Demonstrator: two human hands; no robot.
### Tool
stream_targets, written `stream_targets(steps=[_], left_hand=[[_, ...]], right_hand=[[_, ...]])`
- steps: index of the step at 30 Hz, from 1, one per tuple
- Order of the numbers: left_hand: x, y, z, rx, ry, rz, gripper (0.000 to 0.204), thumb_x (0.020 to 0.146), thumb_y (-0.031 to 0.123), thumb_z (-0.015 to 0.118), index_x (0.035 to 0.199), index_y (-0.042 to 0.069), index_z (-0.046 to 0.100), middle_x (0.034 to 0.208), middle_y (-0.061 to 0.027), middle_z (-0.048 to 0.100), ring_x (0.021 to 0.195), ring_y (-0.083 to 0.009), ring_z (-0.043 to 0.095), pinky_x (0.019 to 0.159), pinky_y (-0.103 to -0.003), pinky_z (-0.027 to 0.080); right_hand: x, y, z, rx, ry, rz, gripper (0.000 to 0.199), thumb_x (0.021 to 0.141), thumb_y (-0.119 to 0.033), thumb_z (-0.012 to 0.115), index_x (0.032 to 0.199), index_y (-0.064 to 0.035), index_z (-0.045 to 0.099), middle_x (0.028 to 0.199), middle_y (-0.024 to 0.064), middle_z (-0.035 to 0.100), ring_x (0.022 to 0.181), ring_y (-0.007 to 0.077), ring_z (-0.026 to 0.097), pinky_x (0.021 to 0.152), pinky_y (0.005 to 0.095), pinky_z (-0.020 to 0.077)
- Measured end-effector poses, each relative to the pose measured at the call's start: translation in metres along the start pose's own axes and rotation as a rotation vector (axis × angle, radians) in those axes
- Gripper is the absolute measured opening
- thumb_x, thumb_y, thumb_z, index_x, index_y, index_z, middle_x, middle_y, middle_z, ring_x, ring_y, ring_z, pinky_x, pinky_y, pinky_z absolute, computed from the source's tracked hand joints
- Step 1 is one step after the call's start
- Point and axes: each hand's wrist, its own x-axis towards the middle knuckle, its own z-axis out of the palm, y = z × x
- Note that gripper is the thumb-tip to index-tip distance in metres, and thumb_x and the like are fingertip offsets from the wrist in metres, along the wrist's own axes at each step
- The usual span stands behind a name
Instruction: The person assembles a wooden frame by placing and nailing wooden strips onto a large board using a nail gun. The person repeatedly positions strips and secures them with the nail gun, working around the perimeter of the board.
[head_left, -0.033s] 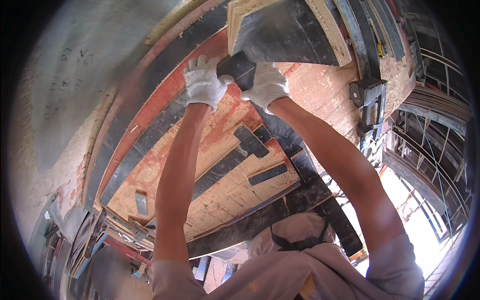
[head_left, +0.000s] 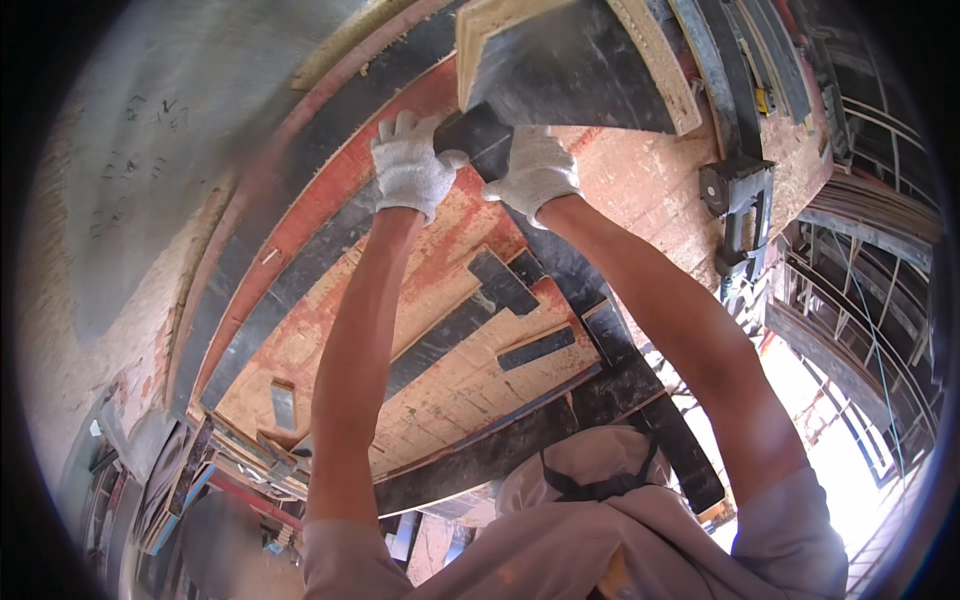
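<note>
A small dark-faced board (head_left: 475, 135) lies between my two hands, at the near corner of a large dark plywood piece with pale edges (head_left: 575, 75). My left hand (head_left: 408, 168), in a white knitted glove, holds the small board's left side, with its thumb against the face. My right hand (head_left: 537, 170), gloved alike, grips the right side with its thumb at the lower edge; its other fingers are partly hidden by the large piece. Beneath is a worn red and tan wooden work surface (head_left: 440, 240).
Curved dark strips (head_left: 320, 235) run along the left. Short dark offcuts, one rectangular (head_left: 535, 347), another (head_left: 283, 405), lie nearer to me. A black metal clamp-like fixture (head_left: 735, 185) stands at the right edge. Beyond it, stacked boards (head_left: 870, 215) rest on racks.
</note>
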Motion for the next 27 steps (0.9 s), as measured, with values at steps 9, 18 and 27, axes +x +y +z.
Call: stream_targets(steps=[9,18,27], left_hand=[[-0.007,0.011,0.02,-0.137,0.17,-0.13,0.045,0.068,0.025,0.091,0.109,0.015,0.075,0.106,-0.008,0.066,0.102,-0.0345,0.06,0.092,-0.049,0.048],[-0.002,0.006,0.03,-0.058,0.258,-0.145,0.032,0.078,0.035,0.085,0.098,0.014,0.072,0.103,-0.0082,0.066,0.1,-0.0332,0.061,0.085,-0.048,0.05],[-0.001,0.007,0.034,-0.043,0.274,-0.183,0.025,0.082,0.035,0.08,0.093,0.014,0.071,0.1,-0.005,0.065,0.099,-0.0302,0.061,0.083,-0.047,0.05]], right_hand=[[-0.007,-0.002,-0.004,0.071,0.023,0.009,0.089,0.061,-0.04,0.089,0.129,0.0051,0.053,0.125,0.0297,0.061,0.112,0.0412,0.065,0.093,0.0477,0.0564],[-0.098,0.126,-0.025,0.126,0.413,-0.026,0.085,0.09,-0.042,0.075,0.152,0.0003,0.037,0.148,0.0245,0.049,0.137,0.0403,0.048,0.11,0.0551,0.043],[-0.116,0.369,-0.029,0.196,0.242,0.578,0.119,0.069,-0.031,0.079,0.158,0.011,0.013,0.136,0.0347,0.057,0.127,0.0456,0.059,0.11,0.0462,0.0468]])
